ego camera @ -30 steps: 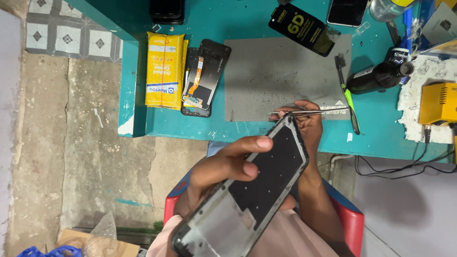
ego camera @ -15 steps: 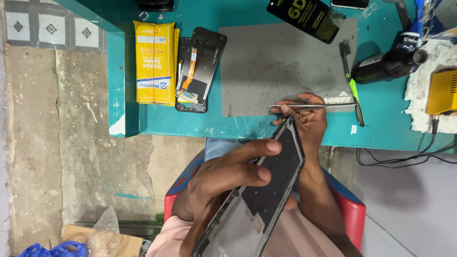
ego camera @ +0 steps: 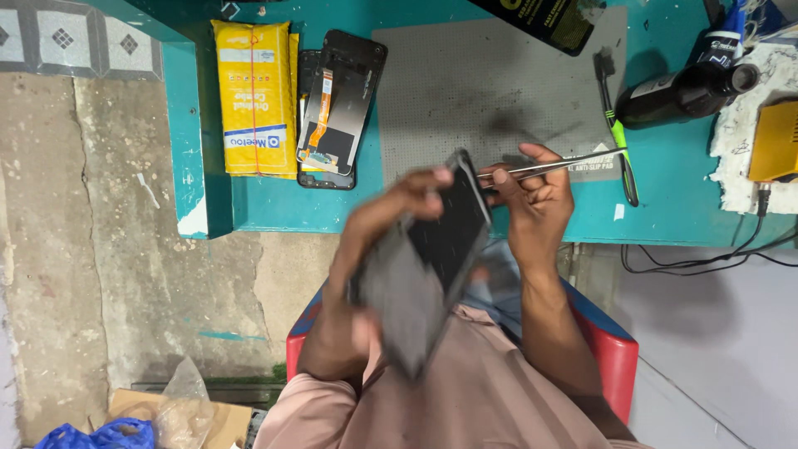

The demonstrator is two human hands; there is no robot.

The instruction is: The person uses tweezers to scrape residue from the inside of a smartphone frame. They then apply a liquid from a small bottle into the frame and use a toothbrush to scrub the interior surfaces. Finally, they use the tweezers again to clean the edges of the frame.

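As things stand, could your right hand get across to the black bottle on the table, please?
Probably yes, but not freely: the right hand is holding tweezers. The grey mat between it and the black bottle looks bare apart from a green-handled tool lying across the path.

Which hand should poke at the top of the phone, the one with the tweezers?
Probably the right hand: it holds the tweezers, tips at the phone frame's top edge. The left hand grips the frame.

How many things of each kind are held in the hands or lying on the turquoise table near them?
Phone frames: 2 (held one, open one)
Tweezers: 1
Yellow packets: 1
Grey mats: 1
Dark bottles: 1
Green-handled tools: 1
Total: 7
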